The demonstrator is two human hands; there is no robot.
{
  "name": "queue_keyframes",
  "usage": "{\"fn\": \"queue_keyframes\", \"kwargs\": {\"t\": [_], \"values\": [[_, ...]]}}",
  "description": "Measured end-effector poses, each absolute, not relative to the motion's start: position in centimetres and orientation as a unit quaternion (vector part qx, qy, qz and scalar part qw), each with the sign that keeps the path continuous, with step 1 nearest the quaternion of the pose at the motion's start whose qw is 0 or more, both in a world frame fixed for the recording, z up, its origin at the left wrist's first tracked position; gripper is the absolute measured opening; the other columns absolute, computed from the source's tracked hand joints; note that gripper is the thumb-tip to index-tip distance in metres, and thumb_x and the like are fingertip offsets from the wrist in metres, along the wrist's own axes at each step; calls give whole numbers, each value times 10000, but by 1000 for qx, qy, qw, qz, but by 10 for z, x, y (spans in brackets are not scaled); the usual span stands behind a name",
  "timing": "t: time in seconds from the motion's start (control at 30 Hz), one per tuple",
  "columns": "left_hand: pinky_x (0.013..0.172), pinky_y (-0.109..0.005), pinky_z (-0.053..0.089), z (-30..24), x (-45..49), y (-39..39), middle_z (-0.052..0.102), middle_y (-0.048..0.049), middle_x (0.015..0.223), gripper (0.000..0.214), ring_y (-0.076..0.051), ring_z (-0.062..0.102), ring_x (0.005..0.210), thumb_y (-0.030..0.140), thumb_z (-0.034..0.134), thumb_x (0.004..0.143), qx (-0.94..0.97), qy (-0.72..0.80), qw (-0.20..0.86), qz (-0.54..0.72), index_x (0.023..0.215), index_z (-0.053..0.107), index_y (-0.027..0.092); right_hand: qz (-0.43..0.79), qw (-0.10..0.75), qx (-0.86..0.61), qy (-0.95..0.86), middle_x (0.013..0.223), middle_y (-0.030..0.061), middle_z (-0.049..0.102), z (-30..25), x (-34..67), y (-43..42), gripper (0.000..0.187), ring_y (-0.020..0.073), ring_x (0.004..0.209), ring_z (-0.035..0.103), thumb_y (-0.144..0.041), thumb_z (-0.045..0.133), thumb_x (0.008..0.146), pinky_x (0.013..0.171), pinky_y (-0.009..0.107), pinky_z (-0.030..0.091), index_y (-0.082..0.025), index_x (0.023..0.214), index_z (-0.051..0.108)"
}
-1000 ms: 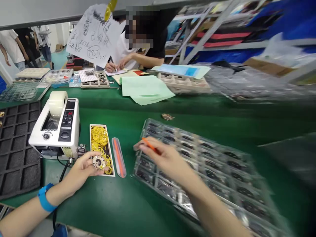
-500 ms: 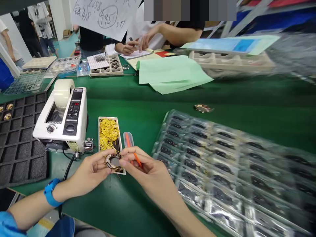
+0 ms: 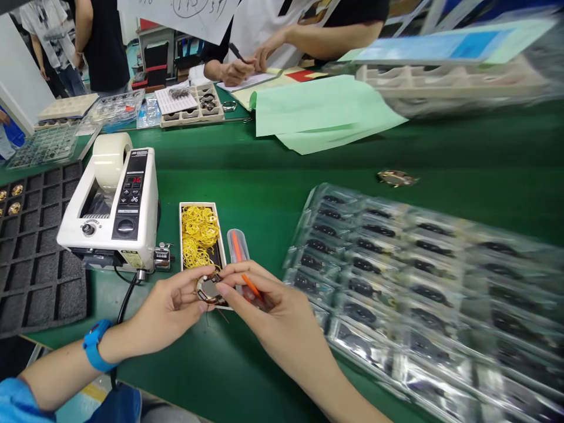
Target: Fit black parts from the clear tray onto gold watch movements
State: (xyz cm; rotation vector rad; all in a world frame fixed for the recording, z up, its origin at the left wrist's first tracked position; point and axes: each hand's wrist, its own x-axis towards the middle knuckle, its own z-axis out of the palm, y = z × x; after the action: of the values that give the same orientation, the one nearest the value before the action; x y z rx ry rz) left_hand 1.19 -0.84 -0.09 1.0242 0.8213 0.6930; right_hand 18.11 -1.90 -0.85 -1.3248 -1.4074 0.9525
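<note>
My left hand (image 3: pixel 170 308) pinches a small round metal part (image 3: pixel 209 290) just above the green table (image 3: pixel 264 194). My right hand (image 3: pixel 264 305) meets it from the right; its fingertips touch the same part and an orange pen-like tool (image 3: pixel 252 286) lies tucked across its fingers. Both hands hover over the near end of a narrow box of yellow rubber bands (image 3: pixel 199 235). A clear tube with an orange stick (image 3: pixel 237 247) lies beside that box. A blue band (image 3: pixel 94 349) circles my left wrist.
A white tape dispenser (image 3: pixel 112 208) stands left, beside a black foam tray (image 3: pixel 33 247). Clear blister trays of dark parts (image 3: pixel 418 282) spread to the right. A loose part (image 3: pixel 394 177) lies farther back. Green paper sheets (image 3: pixel 321 114) and another person writing (image 3: pixel 240 67) are across the table.
My right hand left the blister trays and came left to join my left hand on the round part. The view has tilted downward and closer.
</note>
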Motion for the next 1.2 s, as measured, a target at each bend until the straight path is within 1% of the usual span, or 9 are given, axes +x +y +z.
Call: {"fn": "queue_keyframes", "kwargs": {"t": [0.27,0.4,0.67,0.77,0.83,0.93,1.0,1.1,1.2], "values": [[983,-368,513,1,14,-8,739,-94,1070,480,-204,692,1013,208,702,802,458,373,739,326,1272,602,195,310,469,-561,-607,791,48,657,-10,178,-23,176,134,566,529,-274,595,824,446,244,416,-217,669,653],[955,-350,522,0,16,-10,743,-82,1013,449,-188,701,950,229,711,795,460,368,734,337,1231,614,191,261,473,-559,-629,813,50,666,-13,175,-25,157,145,598,569,-247,576,845,443,249,410,-222,712,655],[792,-306,569,-5,22,-12,744,-55,851,334,-181,708,822,367,715,790,445,413,694,386,1044,641,163,175,465,-539,-680,850,53,659,-17,168,-30,149,171,717,644,-162,540,861,510,260,471,-228,742,599],[739,-301,579,-4,24,-11,739,-37,788,314,-171,706,744,368,730,773,444,424,686,391,993,638,165,145,459,-543,-688,891,64,661,-21,167,-33,88,186,758,660,-172,542,856,533,263,486,-230,806,584],[727,-292,581,-1,24,-11,729,-28,753,317,-169,702,735,364,744,758,444,428,678,400,980,636,165,131,465,-556,-676,923,73,649,-23,167,-33,45,178,719,644,-210,569,846,503,255,467,-231,881,551],[703,-268,580,1,23,-11,700,-5,702,342,-139,681,680,393,761,739,432,432,677,409,957,634,162,181,479,-565,-647,889,50,617,-22,167,-30,109,145,627,578,-257,583,845,467,240,433,-233,913,502],[683,-257,578,2,23,-11,678,11,665,369,-115,654,624,427,766,726,427,434,679,410,938,631,158,259,469,-546,-644,821,27,586,-19,167,-26,56,138,619,547,-266,557,867,486,236,430,-232,843,519],[662,-252,574,2,22,-11,660,21,636,403,-102,630,582,466,769,710,429,435,679,408,920,622,155,354,452,-519,-633,740,9,530,-14,167,-22,164,122,574,469,-272,535,877,489,236,400,-219,722,531],[650,-233,568,1,24,-12,638,38,609,404,-94,622,571,465,773,705,434,436,675,408,909,596,164,406,445,-518,-607,687,-11,469,-12,168,-20,192,101,520,367,-264,534,854,461,233,347,-206,672,509]]}}
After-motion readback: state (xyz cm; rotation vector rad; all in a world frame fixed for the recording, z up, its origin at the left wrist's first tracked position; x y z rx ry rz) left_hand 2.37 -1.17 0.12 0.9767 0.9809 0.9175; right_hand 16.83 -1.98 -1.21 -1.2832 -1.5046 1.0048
